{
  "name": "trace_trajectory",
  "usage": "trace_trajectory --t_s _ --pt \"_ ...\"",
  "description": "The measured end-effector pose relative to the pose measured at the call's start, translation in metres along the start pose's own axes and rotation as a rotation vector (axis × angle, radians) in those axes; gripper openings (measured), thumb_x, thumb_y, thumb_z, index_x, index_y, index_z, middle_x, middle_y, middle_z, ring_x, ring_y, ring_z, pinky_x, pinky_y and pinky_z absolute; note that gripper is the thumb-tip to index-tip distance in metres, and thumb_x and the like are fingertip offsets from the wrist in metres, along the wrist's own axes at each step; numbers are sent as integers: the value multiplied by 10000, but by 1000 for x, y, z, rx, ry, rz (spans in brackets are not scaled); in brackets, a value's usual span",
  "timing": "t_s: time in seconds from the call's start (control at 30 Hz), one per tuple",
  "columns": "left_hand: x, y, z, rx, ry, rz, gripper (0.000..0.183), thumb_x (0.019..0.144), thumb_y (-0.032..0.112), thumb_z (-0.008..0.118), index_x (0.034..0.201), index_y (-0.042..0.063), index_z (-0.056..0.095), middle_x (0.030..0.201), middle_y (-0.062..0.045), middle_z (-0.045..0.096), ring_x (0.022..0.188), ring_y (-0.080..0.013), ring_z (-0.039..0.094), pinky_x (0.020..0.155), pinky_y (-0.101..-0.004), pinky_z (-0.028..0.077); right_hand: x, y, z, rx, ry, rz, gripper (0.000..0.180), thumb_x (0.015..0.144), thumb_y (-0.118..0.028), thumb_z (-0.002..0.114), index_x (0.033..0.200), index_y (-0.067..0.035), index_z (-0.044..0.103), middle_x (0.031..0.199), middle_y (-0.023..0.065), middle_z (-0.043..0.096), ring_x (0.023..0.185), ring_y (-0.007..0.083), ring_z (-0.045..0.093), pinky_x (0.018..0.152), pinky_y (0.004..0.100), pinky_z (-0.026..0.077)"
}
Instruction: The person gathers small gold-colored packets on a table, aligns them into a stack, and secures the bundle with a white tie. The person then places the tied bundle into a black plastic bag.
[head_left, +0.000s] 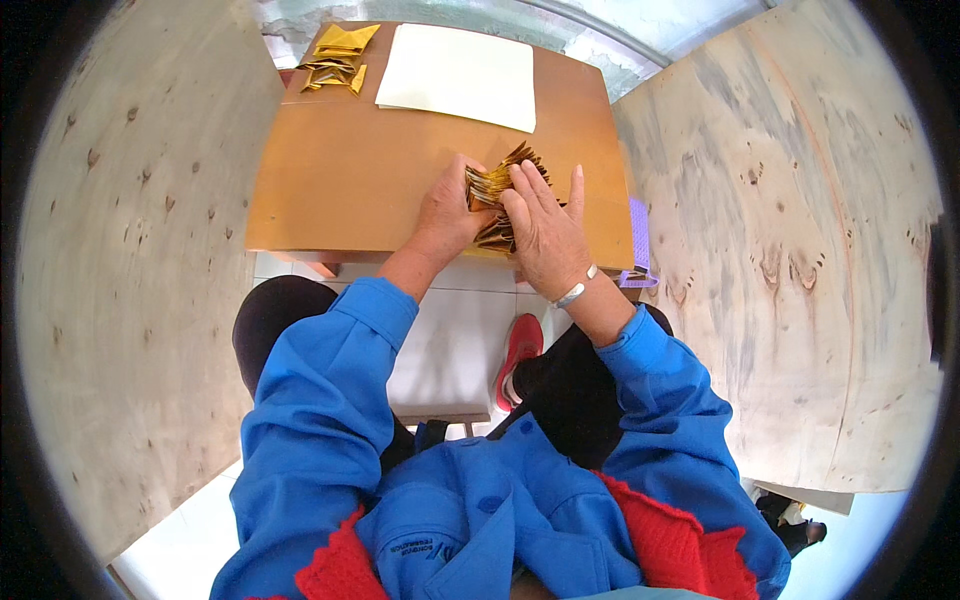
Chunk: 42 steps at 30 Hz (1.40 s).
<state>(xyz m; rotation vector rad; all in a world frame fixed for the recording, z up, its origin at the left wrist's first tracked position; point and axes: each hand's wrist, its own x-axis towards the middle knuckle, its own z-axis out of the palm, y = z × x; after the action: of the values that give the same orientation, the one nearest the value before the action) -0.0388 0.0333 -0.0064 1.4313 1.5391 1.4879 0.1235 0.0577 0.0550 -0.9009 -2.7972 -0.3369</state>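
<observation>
My left hand (450, 206) grips the left side of a stack of folded gold paper pieces (499, 182) near the front edge of the brown table (337, 180). On the stack's right side lies my right hand (544, 232), its fingers spread over the folds and its thumb towards the middle. A silver bracelet (576, 294) is on the right wrist. The fingers and palms hide part of the stack. At the table's back left rest more folded gold paper pieces (337, 61). White sheets of paper (459, 75) lie in a pile at the back middle.
Tall wooden boards stand close on the left (142, 225) and right (780, 247) of the table. A purple plastic basket (639, 232) shows beside the table's right edge. Below are my knees, a red shoe (523, 345) and the tiled floor (450, 322).
</observation>
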Motion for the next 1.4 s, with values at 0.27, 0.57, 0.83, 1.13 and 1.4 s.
trace_trajectory --t_s 0.27,0.57,0.83,1.13,1.4 --pt "3 -6 -5 -2 -109 63 477 763 102 775 1123 90 463 1076 -153 603 1038 -339 607 875 -414 488 4 1 6 -244 -78 -17 597 935 -209 493 1506 -103 356 1531 134 389 1439 272 325 1141 695 74" --pt "8 4 -38 -499 -515 -238 822 775 77 679 1483 80 261 1318 -147 496 1248 -237 478 1059 -344 385 9 -2 3 -303 -187 3 621 935 -269 499 1504 -69 351 1531 124 371 1435 288 302 1145 696 67" --pt "-4 9 -22 187 -275 139 1117 528 289 931 1424 38 313 1304 -183 531 1240 -328 515 1066 -390 406 12 -4 -6 -361 -229 -13 681 881 -312 593 1477 -64 375 1442 123 416 1391 314 313 1147 693 92" --pt "-6 -4 3 192 -49 134 772 596 235 910 1201 82 456 1110 -140 616 1091 -359 557 963 -471 410 20 7 -14 -80 -188 -17 867 691 -246 796 1442 -75 398 1425 140 427 1365 322 354 1161 654 115" --pt "-4 -5 3 153 -44 159 730 594 174 910 1155 66 454 1035 -148 637 971 -286 651 837 -408 530 -9 55 -1 1465 267 316 934 789 -484 701 1511 -47 299 1517 191 346 1425 345 308 1180 452 220"
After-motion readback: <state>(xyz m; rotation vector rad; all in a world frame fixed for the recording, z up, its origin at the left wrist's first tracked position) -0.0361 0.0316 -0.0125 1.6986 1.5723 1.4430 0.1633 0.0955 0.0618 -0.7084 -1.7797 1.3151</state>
